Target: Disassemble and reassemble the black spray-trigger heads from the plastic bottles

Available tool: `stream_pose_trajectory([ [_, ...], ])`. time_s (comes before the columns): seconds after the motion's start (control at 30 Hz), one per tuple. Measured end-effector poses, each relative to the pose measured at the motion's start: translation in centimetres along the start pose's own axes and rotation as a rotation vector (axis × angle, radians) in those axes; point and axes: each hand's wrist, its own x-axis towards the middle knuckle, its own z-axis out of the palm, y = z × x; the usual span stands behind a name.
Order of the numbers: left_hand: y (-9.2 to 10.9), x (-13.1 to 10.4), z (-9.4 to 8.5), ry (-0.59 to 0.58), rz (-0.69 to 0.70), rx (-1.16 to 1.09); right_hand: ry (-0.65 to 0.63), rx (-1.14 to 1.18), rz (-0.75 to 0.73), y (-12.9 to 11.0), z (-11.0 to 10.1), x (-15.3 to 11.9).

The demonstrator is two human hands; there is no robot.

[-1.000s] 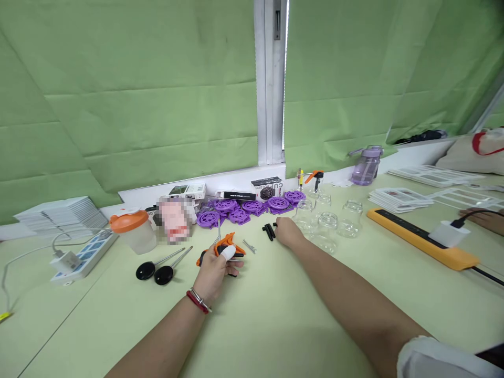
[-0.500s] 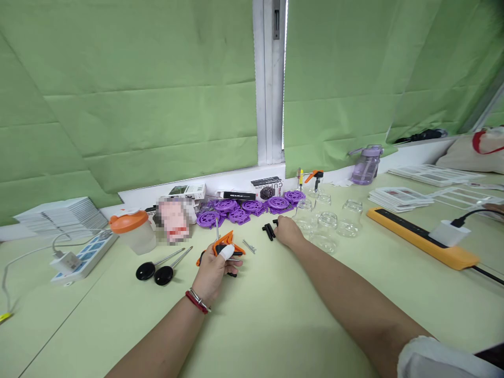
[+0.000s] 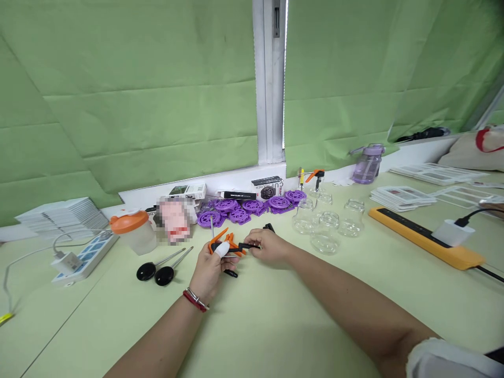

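My left hand [image 3: 210, 268], with a white wrapping on the thumb, is closed around several orange plastic parts [image 3: 232, 244] with black pieces among them. A thin metal rod [image 3: 212, 227] stands up behind these fingers. My right hand [image 3: 270, 245] pinches a small black plastic part [image 3: 249, 245], its end close to the orange parts; whether they touch I cannot tell. Another black part [image 3: 270, 227] lies on the table just behind my right hand. Two metal rods with round black heads [image 3: 164, 275] lie left of my left hand.
Several clear glass bottles [image 3: 326, 239] stand right of my right hand. Purple wheel-shaped plastic pieces [image 3: 240, 215] lie at the back. An orange-lidded cup [image 3: 136, 236] is at left, a yellow power strip [image 3: 425, 239] at right. Another person's hand [image 3: 492, 207] shows at the right edge.
My right hand has moved left and nearer from the black parts by the bottles, bringing one of them beside the orange parts. It now hides the small metal pins. My left hand has barely moved.
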Motion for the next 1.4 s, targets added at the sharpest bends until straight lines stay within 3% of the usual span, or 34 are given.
stream_pose_trajectory([
  [0.3,-0.2,0.1,0.0,0.011,-0.022,-0.011,-0.073,0.051,-0.086,-0.9,0.0,-0.4],
  [0.67,-0.6,0.1,0.0,-0.029,-0.031,-0.047,-0.096,0.045,0.022,-1.4,0.4,-0.6],
  [1.2,-0.6,0.2,0.0,0.020,-0.043,0.055,-0.104,0.064,0.056,-1.6,0.3,-0.7],
  [1.4,-0.3,0.0,0.1,-0.010,-0.029,0.043,-0.087,0.075,0.051,-1.8,0.5,-0.8],
])
